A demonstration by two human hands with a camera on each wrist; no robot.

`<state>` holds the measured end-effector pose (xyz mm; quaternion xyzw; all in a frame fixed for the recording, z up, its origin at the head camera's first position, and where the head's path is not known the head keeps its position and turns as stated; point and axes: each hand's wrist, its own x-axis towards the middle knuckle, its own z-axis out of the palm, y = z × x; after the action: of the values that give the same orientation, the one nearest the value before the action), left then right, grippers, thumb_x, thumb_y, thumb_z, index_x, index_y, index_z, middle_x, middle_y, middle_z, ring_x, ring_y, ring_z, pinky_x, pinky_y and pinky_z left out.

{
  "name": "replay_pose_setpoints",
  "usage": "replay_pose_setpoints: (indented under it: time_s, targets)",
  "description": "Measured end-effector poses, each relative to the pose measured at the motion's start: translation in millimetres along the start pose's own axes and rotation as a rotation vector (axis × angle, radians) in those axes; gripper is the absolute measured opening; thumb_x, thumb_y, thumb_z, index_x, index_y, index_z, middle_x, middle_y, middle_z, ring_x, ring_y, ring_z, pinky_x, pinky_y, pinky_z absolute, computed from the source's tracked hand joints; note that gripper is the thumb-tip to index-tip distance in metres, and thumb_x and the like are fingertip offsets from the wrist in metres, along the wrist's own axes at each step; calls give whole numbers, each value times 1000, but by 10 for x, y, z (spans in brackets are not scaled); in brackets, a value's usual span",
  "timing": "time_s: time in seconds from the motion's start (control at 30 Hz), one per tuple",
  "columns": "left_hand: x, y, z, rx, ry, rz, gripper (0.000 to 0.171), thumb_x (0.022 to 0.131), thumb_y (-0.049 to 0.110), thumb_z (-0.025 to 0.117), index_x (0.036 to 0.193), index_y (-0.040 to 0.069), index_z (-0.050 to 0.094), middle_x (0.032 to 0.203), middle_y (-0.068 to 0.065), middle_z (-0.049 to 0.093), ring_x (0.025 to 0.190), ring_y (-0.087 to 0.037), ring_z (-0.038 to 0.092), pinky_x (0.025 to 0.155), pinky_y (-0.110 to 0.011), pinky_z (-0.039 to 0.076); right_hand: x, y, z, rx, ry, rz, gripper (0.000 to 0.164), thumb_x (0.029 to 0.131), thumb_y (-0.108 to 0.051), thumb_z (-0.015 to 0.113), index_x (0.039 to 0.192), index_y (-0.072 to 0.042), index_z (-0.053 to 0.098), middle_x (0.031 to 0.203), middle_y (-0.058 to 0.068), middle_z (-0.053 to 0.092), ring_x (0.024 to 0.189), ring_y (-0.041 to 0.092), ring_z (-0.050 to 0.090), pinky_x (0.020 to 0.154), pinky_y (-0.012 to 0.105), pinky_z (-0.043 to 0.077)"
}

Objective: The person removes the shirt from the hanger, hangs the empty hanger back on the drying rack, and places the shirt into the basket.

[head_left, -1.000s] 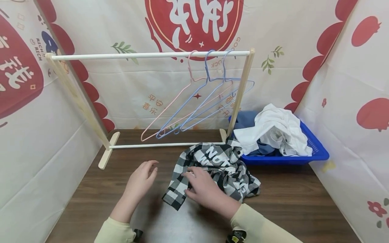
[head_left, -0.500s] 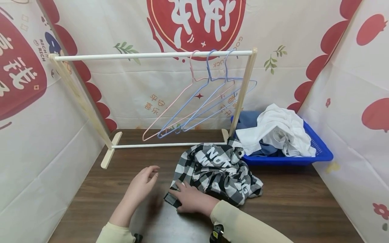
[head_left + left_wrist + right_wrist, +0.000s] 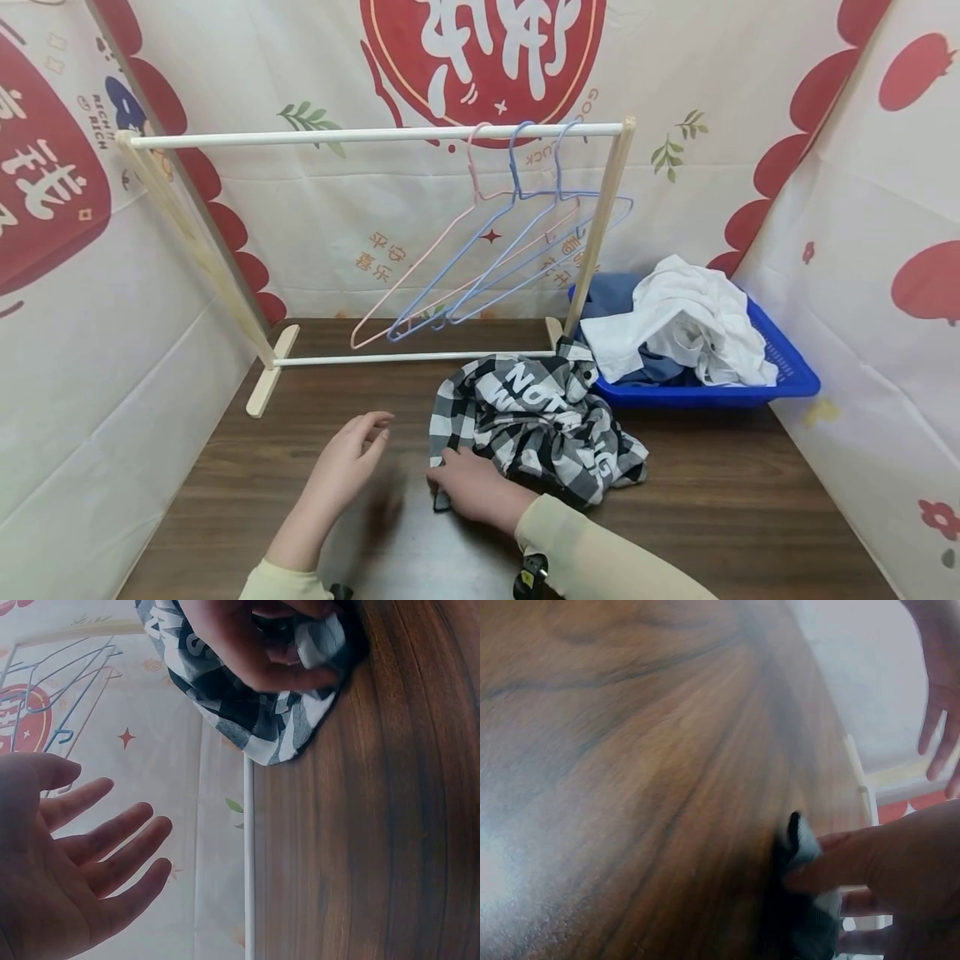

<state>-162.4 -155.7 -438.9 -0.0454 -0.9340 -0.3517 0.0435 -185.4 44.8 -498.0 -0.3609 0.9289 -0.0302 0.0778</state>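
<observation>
A black, white and grey checked shirt with white lettering lies bunched on the table in front of the rack. My right hand pinches its near left corner between thumb and fingers; in the left wrist view the curled right fingers show on the checked cloth. Left of the shirt, my left hand hovers above the table, holding nothing. In the left wrist view that left hand has its fingers spread and relaxed. The right wrist view shows a blurred fold of the shirt under the right thumb.
Behind the shirt stands a drying rack with a white top rail. A pink hanger and two blue hangers hang towards its right end. At right, a blue basket holds white clothes and blue cloth.
My right hand has moved left and down to the shirt's near corner and gripped it. That corner is now gathered in slightly to the right. The left hand has lowered a little.
</observation>
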Motion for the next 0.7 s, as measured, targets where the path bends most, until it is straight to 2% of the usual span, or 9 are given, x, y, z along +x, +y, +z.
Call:
replay_pose_setpoints:
  time_s: [0.07,0.23,0.37,0.5,0.7]
  targets:
    - [-8,8,-6,0,12,4,26,99,18,55,122,10,63,113,-6,64,103,-24,63,86,-46,50,-39,30,-46,16,10,-2,26,84,-5,68,89,-30,69,91,-4,55,77,15,52,58,29,44]
    - [-17,24,-11,-12,25,13,25,98,19,56,121,10,63,113,-6,64,103,-24,63,87,-46,50,-148,118,-209,20,96,-37,28,75,-1,71,80,-29,69,82,-7,51,73,13,54,57,27,45]
    - [-21,33,-16,-23,34,24,25,99,18,56,121,9,63,114,-7,64,103,-24,63,88,-46,50,-239,210,-381,37,175,-91,32,69,6,68,79,-24,68,81,-8,50,75,12,55,63,26,46]
    - [-19,41,-16,-26,41,33,25,99,17,55,122,10,63,115,-6,64,103,-23,62,88,-45,51,-348,328,-525,23,254,-156,31,69,7,69,79,-22,69,81,-8,52,77,12,55,70,26,47]
    - [-7,54,-4,-28,42,47,25,99,16,55,122,10,63,114,-5,64,102,-22,62,88,-44,51,-526,545,-712,-5,426,-199,31,66,8,70,79,-20,71,83,-5,54,79,16,54,71,32,48]
